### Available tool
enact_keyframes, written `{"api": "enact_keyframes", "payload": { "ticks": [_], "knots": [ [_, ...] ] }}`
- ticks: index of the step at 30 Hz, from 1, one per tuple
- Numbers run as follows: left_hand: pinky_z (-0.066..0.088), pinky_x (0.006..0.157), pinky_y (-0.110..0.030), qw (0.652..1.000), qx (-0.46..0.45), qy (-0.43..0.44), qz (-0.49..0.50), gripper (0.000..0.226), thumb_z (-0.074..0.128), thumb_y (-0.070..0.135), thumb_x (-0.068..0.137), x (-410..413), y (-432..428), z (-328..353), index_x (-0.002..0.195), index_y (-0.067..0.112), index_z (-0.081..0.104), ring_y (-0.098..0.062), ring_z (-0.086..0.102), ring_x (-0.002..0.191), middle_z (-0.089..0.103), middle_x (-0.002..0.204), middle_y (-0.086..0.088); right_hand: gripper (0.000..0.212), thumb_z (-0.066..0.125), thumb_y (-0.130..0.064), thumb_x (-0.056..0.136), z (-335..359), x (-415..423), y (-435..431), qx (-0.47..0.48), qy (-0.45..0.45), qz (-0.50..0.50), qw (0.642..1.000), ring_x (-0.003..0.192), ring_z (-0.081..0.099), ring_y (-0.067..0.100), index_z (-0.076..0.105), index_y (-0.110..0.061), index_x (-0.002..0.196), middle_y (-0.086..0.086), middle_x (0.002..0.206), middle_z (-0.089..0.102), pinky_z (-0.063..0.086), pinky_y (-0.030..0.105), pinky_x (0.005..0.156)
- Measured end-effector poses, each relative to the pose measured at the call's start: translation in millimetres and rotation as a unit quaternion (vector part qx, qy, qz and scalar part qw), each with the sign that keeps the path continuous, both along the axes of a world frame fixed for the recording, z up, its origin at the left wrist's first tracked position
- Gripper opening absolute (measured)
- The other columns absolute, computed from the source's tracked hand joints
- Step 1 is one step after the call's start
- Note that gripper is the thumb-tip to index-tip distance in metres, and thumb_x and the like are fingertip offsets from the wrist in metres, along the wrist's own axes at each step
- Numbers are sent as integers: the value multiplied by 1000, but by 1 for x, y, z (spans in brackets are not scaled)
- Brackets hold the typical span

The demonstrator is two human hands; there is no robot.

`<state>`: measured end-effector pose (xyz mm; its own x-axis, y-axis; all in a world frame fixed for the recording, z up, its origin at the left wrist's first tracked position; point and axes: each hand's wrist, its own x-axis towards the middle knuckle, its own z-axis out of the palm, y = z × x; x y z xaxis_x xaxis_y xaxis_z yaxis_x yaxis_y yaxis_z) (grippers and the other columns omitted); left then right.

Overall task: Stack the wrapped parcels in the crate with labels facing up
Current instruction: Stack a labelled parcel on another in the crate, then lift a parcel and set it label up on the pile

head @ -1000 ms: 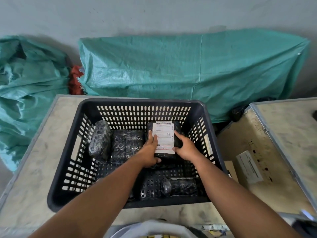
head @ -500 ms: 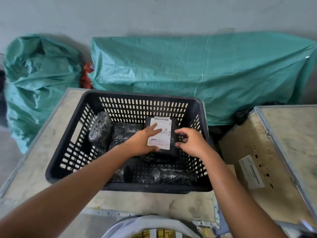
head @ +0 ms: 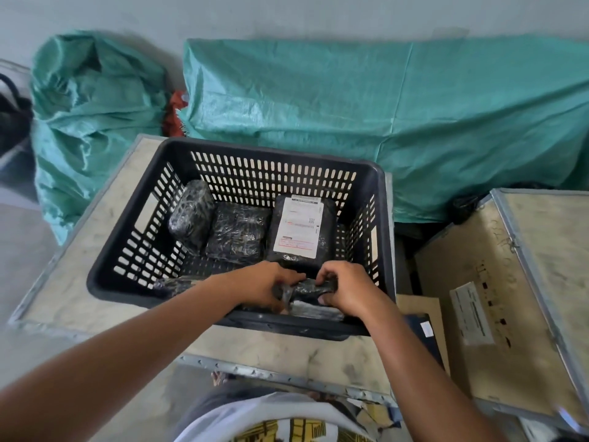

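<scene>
A black slotted crate (head: 127, 282) stands on a wooden table. At its far right lies a black wrapped parcel (head: 326, 247) with its white label face up. Left of it sit two more black wrapped parcels, one flat (head: 237, 232) and one leaning at the far left (head: 190, 215), no labels showing. At the crate's near side my left hand (head: 264, 287) and my right hand (head: 347, 288) both grip a small black wrapped parcel (head: 304, 290). Another parcel (head: 315, 311) lies partly hidden beneath it.
The crate's table (head: 79, 272) has a metal edge strip. A wooden case (head: 471, 314) with a paper label stands open at the right. Green woven sacks (head: 382, 122) lean against the wall behind, another (head: 89, 106) at the left.
Both hands have left the labelled parcel at the far right and come back to the crate's near side, where they now hold a small black parcel. The camera has shifted.
</scene>
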<state>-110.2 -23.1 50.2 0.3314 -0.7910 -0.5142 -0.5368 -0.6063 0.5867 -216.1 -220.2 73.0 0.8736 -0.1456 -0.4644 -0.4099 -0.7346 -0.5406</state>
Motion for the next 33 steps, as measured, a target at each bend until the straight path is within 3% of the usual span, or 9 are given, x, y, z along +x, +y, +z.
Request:
{"api": "enact_keyframes", "payload": {
  "ticks": [3, 8, 13, 17, 21, 26, 28, 30, 33],
  "knots": [
    [39, 113, -40, 992, 49, -95, -70, 100, 84, 28, 81, 8, -10, -1, 160, 12, 26, -28, 44, 140, 39, 160, -9, 20, 76, -10, 89, -2, 4, 1, -14, -72, -52, 996, 86, 65, 6, 80, -29, 88, -5, 103, 75, 47, 9, 73],
    [50, 94, -43, 988, -10, -118, -99, 62, 87, 32, 75, 26, -24, -3, 126, 9, 60, -29, 60, 114, 66, 124, -11, 18, 86, -15, 81, -4, 6, 0, -8, -27, -56, 998, 84, 64, 9, 77, -32, 81, -4, 105, 71, 38, 9, 61],
    [51, 96, -37, 991, -109, -48, -67, 74, 80, 21, 77, 27, -15, -14, 147, 19, 54, -20, 64, 113, 70, 128, -5, 27, 88, -13, 78, -8, 5, -1, 11, -45, -77, 996, 85, 62, 3, 74, -36, 76, -12, 97, 68, 38, 5, 62],
    [56, 93, -35, 982, -186, 13, 25, 56, 77, 13, 75, 38, -5, 1, 127, 34, 72, -5, 69, 104, 76, 115, 13, 33, 83, -12, 83, -6, 3, -1, 55, -101, -90, 989, 93, 64, -5, 71, -43, 79, -19, 97, 70, 46, 19, 84],
    [60, 66, -36, 965, -223, 83, 106, 48, 81, 15, 79, 62, 18, 37, 118, 42, 74, -7, 66, 73, 79, 96, 7, 35, 88, -26, 79, 8, -1, 0, 118, -172, -100, 973, 141, 37, 3, 75, -52, 99, -12, 150, 43, 29, 35, 118],
    [43, 48, -16, 925, -314, 148, 158, 42, 79, 14, 87, 92, 35, 87, 123, 35, 72, -7, 49, 48, 69, 69, 2, 54, 87, -35, 74, 39, 0, 11, 251, -295, -119, 914, 144, 43, 10, 71, -46, 124, -8, 154, 45, 42, 44, 115],
    [46, 56, -24, 900, -356, 181, 175, 46, 79, 14, 86, 100, 34, 101, 129, 30, 69, -13, 49, 54, 69, 77, 1, 59, 89, -35, 73, 52, 5, 13, 263, -330, -100, 901, 140, 48, 10, 70, -43, 128, -8, 150, 50, 43, 39, 115],
    [49, 67, -33, 870, -392, 208, 214, 55, 82, 22, 83, 105, 32, 112, 135, 32, 66, -22, 60, 69, 69, 107, -9, 61, 90, -39, 72, 65, 10, 12, 242, -342, -72, 905, 139, 48, 5, 69, -44, 129, -13, 148, 52, 40, 29, 115],
    [59, 84, -30, 846, -436, 183, 245, 57, 82, 36, 83, 109, 26, 119, 137, 39, 63, -10, 66, 118, 59, 143, 16, 64, 91, -39, 70, 77, 22, 4, 250, -345, -70, 902, 135, 52, 2, 68, -45, 129, -18, 142, 59, 41, 23, 112]
  ]
}}
